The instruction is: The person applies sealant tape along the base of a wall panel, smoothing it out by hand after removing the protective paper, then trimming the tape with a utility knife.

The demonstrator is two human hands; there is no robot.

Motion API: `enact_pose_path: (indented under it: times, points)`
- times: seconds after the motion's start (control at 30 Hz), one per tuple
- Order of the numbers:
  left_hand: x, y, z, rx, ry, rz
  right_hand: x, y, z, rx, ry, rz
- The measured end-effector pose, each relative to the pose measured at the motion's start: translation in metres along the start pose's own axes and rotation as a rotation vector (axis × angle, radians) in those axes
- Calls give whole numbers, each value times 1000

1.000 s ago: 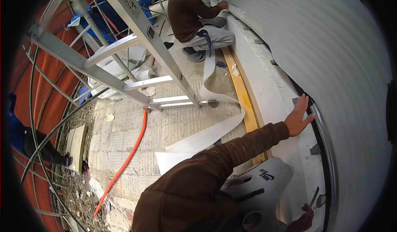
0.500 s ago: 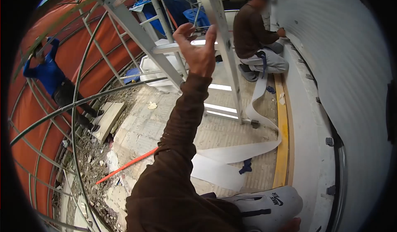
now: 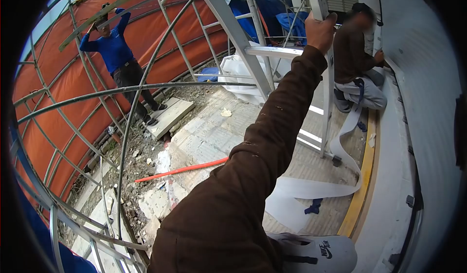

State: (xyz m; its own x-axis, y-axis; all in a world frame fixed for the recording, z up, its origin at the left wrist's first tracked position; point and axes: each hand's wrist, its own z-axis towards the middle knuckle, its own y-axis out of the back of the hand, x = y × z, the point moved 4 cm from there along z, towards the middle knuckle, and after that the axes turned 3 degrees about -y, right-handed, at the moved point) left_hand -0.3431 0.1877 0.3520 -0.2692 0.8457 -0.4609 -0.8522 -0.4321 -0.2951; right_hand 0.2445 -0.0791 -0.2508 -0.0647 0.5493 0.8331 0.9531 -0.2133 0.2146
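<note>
My left hand (image 3: pixel 321 34), in a brown sleeve, reaches up and wraps round the right rail of an aluminium stepladder (image 3: pixel 278 52). The ladder stands on the floor ahead of me, and my forearm hides part of it. My right hand does not show. Below my arm is my knee in grey trousers (image 3: pixel 335 253) with a printed logo. A long white strip of sheet (image 3: pixel 321 188) lies curled on the floor beside the ladder foot. Near it is a small dark blue piece of cloth (image 3: pixel 314 206).
A person in brown (image 3: pixel 352 54) kneels by the pale curved wall (image 3: pixel 428 78). Another person in blue (image 3: pixel 114 49) stands left, arms raised to a plank (image 3: pixel 104 10). Metal pipe framing (image 3: pixel 141 86) crosses the left. An orange pipe (image 3: pixel 182 170) and yellow strip (image 3: pixel 357 205) lie on the floor.
My left hand has gone from open fingers in front of the ladder to a grip on its right rail. The view has swung left, and my right hand has left it.
</note>
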Motion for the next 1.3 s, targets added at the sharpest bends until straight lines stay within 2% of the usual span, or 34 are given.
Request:
enact_pose_path:
  times: [0.3,0.8,1.03,1.1,1.13,1.17,1.27,1.3]
  points:
    - [0,1,-1,-20,18,8,15,-33,21,164,-46,-38]
    - [5,3,-1,28,43,-52,19,-63,30,281,-121,-80]
    - [5,2,-1,39,37,-42,8,-70,36,313,-161,-48]
    - [3,2,-4,-31,29,-39,-5,-59,39,308,-177,9]
    - [-10,3,-9,13,-37,78,-19,-47,37,296,-198,57]
    - [-7,3,-10,28,-16,29,-33,-36,28,289,-225,116]
    - [3,13,-5,61,100,213,-66,-25,4,249,-302,330]
    - [9,18,-9,87,264,202,-66,-32,5,246,-297,352]
